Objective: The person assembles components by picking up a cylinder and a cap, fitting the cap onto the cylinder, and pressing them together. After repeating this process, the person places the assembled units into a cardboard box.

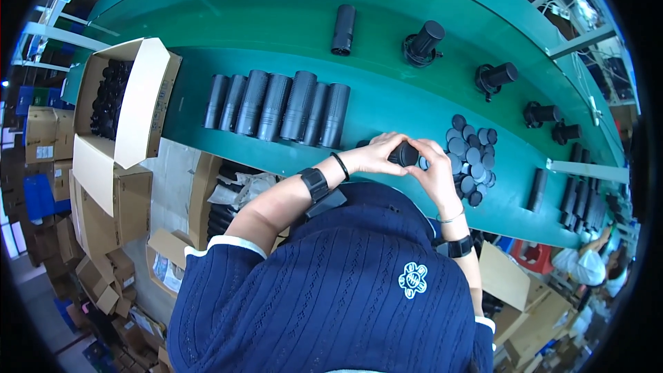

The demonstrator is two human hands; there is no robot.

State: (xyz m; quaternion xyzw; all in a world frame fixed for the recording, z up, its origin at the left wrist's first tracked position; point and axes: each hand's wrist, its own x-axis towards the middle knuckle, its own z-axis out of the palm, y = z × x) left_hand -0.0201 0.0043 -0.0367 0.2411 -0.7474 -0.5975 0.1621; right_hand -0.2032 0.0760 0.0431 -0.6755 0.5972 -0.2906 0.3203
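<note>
Close in front of my body, both hands are closed around a black cylinder [403, 154], its round end showing between my fingertips. My left hand [375, 155] grips it from the left, my right hand [434, 171] from the right. The fingers hide most of its length. Just right of my right hand lies a loose pile of round, dark grey discs like caps [471, 155]. Left of my left hand stands a row of several ribbed black cylinders [276, 107] with smooth tops.
The green workbench [397, 97] carries another black cylinder [343, 30] and several black fixtures [423, 44] farther back. An open carton [143, 103] of black parts stands at the left. More cylinders [580, 200] lie far right, near another person [587, 266].
</note>
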